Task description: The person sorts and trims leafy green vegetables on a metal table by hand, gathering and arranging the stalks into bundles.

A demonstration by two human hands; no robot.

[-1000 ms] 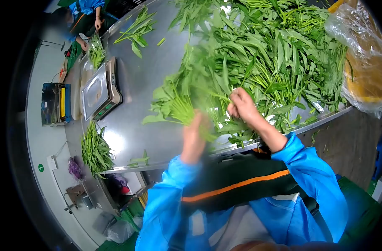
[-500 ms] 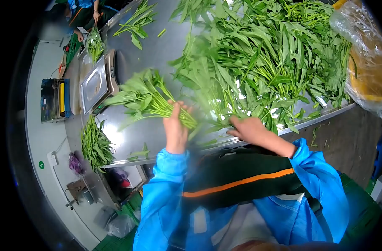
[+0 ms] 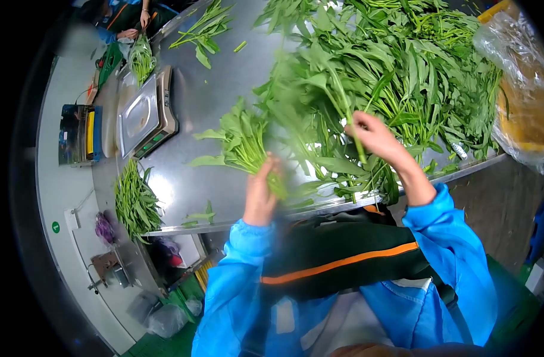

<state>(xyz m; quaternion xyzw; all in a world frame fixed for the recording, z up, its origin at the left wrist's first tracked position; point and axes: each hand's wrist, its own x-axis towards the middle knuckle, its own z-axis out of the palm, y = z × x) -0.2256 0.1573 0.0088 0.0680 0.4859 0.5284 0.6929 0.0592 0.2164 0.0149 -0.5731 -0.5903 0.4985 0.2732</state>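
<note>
My left hand [image 3: 262,193] is closed around the stems of a bunch of leafy greens [image 3: 242,140], its leaves pointing away from me over the metal table [image 3: 206,83]. My right hand [image 3: 373,138] pinches a few loose stems of greens [image 3: 342,98], lifted at the near side of a large heap of leafy greens [image 3: 397,77]. The leaves between my hands are smeared by motion. Short cut pieces and stray leaves lie under and beside my right hand, along the table's front edge.
A weighing scale [image 3: 146,116] stands on the left, with a bundle of greens [image 3: 135,199] at the near left corner. At the far left, a co-worker's hands [image 3: 142,24] hold bagged greens [image 3: 142,59]. A plastic-covered yellow crate [image 3: 525,89] stands right of the heap.
My right hand has risen from the table edge, farther into the heap, and now lifts stems. My left hand has moved slightly right with its bunch, which has turned more upright.
</note>
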